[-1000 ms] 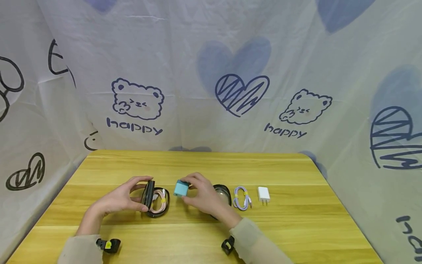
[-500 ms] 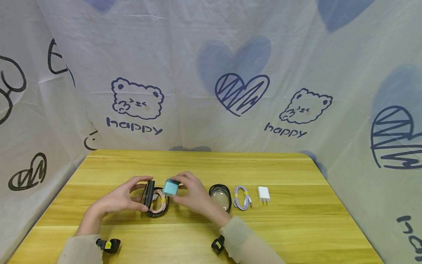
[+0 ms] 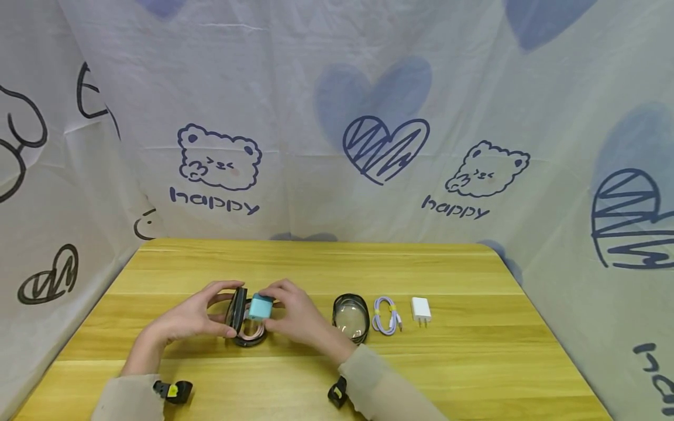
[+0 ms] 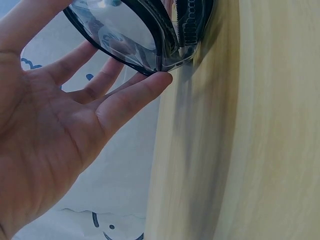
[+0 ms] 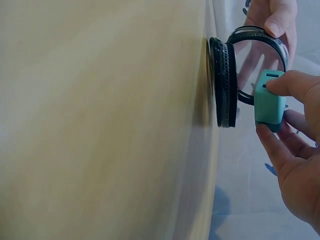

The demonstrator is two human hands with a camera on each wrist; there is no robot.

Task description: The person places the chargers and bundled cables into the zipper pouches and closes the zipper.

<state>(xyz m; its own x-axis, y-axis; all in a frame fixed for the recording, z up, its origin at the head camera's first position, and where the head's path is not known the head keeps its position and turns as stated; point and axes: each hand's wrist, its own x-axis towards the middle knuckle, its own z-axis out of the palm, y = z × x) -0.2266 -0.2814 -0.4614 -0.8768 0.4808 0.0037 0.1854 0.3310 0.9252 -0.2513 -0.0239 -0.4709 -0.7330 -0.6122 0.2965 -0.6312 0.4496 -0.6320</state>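
In the right hand (image 3: pixel 297 318), a teal charger (image 3: pixel 260 307) is pinched between thumb and fingers, held above the open base (image 3: pixel 248 344) of a round case, where a pink cable (image 3: pixel 255 335) is coiled. The case's raised lid (image 3: pixel 238 313) is gripped by its edges in the left hand (image 3: pixel 192 314). Farther right, a second round case (image 3: pixel 351 320), a tied purple cable (image 3: pixel 376 316) and a white charger (image 3: pixel 420 309) are set along the wooden table (image 3: pixel 463 362).

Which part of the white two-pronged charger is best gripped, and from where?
Probably pinch the white charger from above by its left and right sides: it lies on the table with its prongs toward the near edge, and the purple cable on its left leaves a gap.
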